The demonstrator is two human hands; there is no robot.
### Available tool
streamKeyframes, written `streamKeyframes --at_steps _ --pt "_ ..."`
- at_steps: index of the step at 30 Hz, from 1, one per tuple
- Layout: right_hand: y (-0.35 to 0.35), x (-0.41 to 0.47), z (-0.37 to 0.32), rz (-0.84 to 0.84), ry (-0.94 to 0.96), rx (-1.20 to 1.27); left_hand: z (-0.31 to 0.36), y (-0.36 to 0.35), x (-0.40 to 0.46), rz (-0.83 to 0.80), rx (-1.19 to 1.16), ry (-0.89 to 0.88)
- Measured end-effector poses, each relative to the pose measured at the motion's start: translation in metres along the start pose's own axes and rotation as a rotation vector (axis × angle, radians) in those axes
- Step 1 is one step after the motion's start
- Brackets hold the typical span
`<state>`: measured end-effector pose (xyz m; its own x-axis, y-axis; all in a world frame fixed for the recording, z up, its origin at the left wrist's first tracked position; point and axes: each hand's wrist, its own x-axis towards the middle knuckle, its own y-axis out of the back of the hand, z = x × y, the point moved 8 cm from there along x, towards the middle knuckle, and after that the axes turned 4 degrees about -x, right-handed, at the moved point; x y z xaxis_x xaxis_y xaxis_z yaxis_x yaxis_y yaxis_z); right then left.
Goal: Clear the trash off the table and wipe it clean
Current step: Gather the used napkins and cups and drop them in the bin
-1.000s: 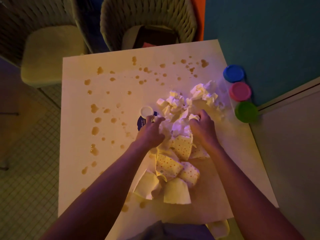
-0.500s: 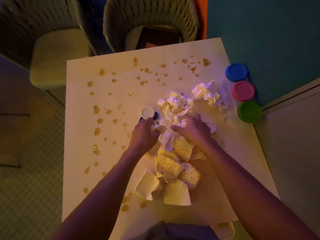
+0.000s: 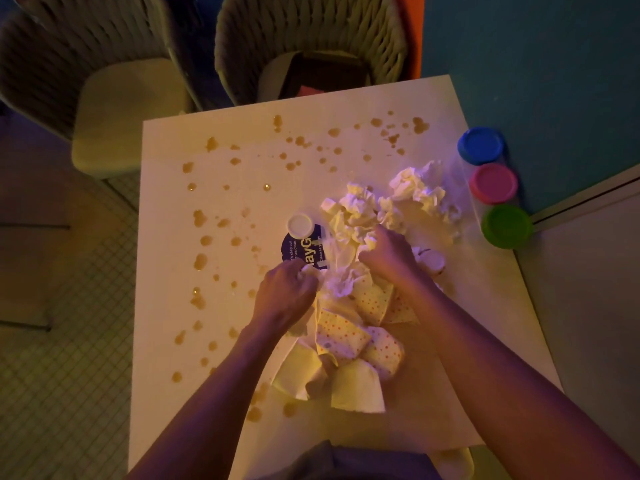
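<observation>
Crumpled white tissues (image 3: 367, 216) heaped mid-table, just beyond the flattened dotted paper cups (image 3: 349, 337). Left hand (image 3: 285, 296) and right hand (image 3: 388, 256) curled into the heap, fingers pinching tissue. Best raked inward as one bundle, off the brown spills (image 3: 201, 261) on the table (image 3: 166, 393), sparing the blue pouch (image 3: 304, 251) and coloured tubs (image 3: 493, 183).

The dark blue pouch (image 3: 304, 251) shows white lettering, seemingly "ayG" and, in smaller print, "Clean".
</observation>
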<state>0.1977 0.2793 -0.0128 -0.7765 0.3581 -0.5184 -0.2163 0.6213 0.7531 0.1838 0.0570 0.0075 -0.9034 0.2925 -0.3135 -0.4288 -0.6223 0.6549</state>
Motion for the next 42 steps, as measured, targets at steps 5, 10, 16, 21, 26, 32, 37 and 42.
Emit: streamKeyframes --at_steps 5,10,16,21,26,32,37,42 --pt "0.005 -0.002 0.008 0.005 -0.06 0.203 0.01 -0.008 0.014 -0.025 0.152 0.047" --pt "0.029 -0.012 0.019 0.104 -0.114 0.448 0.008 -0.025 0.024 -0.098 0.287 0.07" --pt "0.047 -0.017 0.035 0.22 -0.094 0.645 0.002 -0.046 0.025 -0.228 0.377 0.015" --pt "0.054 -0.023 0.04 0.252 -0.033 0.756 0.0 -0.053 0.025 -0.194 0.447 -0.025" --pt "0.075 -0.034 0.033 0.342 0.067 0.779 0.005 -0.051 0.029 -0.16 0.403 -0.03" --pt "0.09 -0.037 0.029 0.409 0.077 0.853 0.009 -0.033 0.024 -0.089 0.347 0.007" --pt "0.097 -0.036 0.023 0.376 0.063 0.925 0.024 -0.026 0.014 -0.043 0.255 -0.062" --pt "0.101 -0.041 0.027 0.397 0.042 0.96 0.048 -0.04 0.003 -0.12 0.163 -0.117"
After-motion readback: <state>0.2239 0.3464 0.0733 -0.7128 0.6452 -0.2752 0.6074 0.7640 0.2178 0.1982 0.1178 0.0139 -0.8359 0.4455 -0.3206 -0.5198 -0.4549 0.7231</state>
